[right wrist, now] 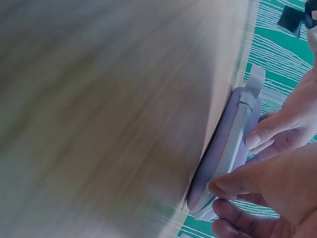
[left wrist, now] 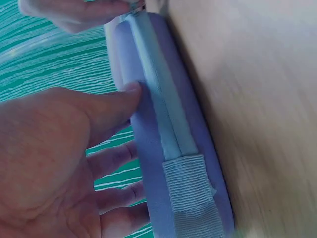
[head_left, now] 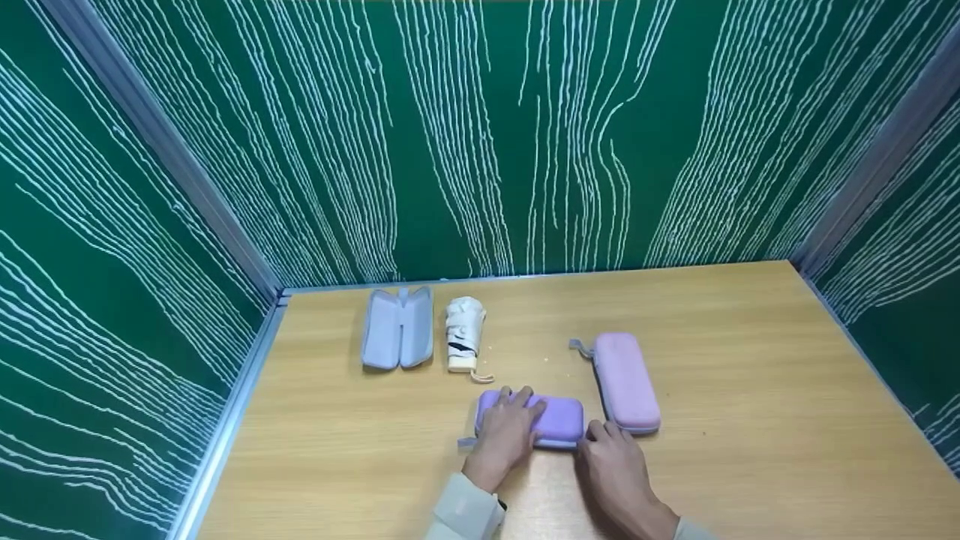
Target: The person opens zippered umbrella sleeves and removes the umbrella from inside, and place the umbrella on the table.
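A purple zip case (head_left: 561,420) lies on the table, its zip side toward the person. My left hand (head_left: 506,435) holds it from above, fingers over the top and thumb (left wrist: 130,96) against the zip side. At the case's right end, my right hand (head_left: 616,461) pinches the zipper pull (left wrist: 137,7) between thumb and fingers. The zip (right wrist: 233,144) looks closed along the visible side. A ribbed grey tab (left wrist: 193,193) sticks out at the left end. Just right of the case lies a pink zip case (head_left: 626,382), near the right fingertips.
Farther back on the wooden table (head_left: 337,450) lie an opened light-blue case (head_left: 400,330) and a folded white umbrella (head_left: 464,330) with a wrist loop. Green panels (head_left: 450,150) with white wavy lines rise along the back and both sides.
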